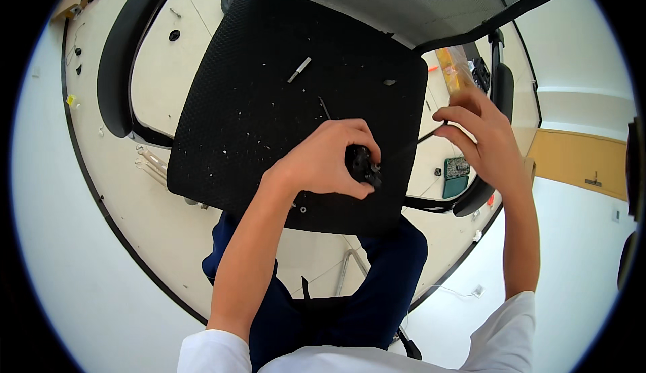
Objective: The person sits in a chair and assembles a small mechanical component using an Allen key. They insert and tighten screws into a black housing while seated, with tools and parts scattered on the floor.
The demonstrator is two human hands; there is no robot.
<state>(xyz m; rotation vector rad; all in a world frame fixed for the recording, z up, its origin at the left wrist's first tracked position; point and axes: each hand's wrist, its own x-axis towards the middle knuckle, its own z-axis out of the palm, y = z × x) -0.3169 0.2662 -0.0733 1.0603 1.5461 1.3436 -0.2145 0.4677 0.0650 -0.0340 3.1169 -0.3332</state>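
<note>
The left hand (330, 161) is curled around a small black part (364, 165), lumpy and dark with a little glint on it, pinched between thumb and fingers just above the front right corner of the black mesh chair seat (269, 104); its exact shape is hidden by the fingers. The right hand (481, 134) hangs past the seat's right edge, fingers bent together and pinching the end of a thin dark rod or wire (427, 134) that runs leftward toward the black part. The two hands are apart, each closed on its own item. On the seat, near the back edge, lies a small silver pin-like piece (299, 69), with a tiny dark fleck (389, 82) toward the back right corner and pale crumbs scattered across the middle. Beyond the right hand, a clear plastic bag with yellowish contents (455, 70) sits by the right armrest (501, 90). On the floor below that armrest rests a small green flat board (456, 176) with a patterned upper face. The left armrest (121, 56) curves along the seat's left side.
</note>
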